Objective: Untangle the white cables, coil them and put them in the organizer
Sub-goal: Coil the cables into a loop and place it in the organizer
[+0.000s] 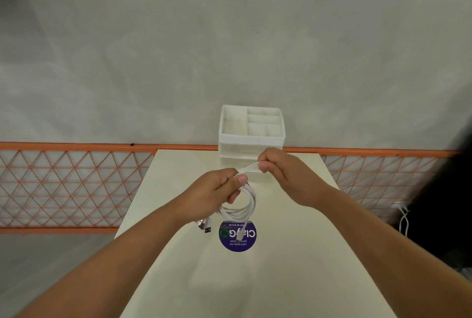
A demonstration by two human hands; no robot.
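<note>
White cables [240, 205] hang in a loose coil above the pale surface [293, 253], gripped at the top by the left hand [219, 187], whose fingers curl shut around the loops with the thumb pressed on top. A short taut bundle of strands runs up and right into the right hand [274, 167], fist closed on it with knuckles up, just in front of the organizer [251, 136]. Both forearms reach forward from the lower corners. A USB plug [205, 227] dangles by the left wrist; another cable end hangs over a round purple sticker [237, 237]
</note>
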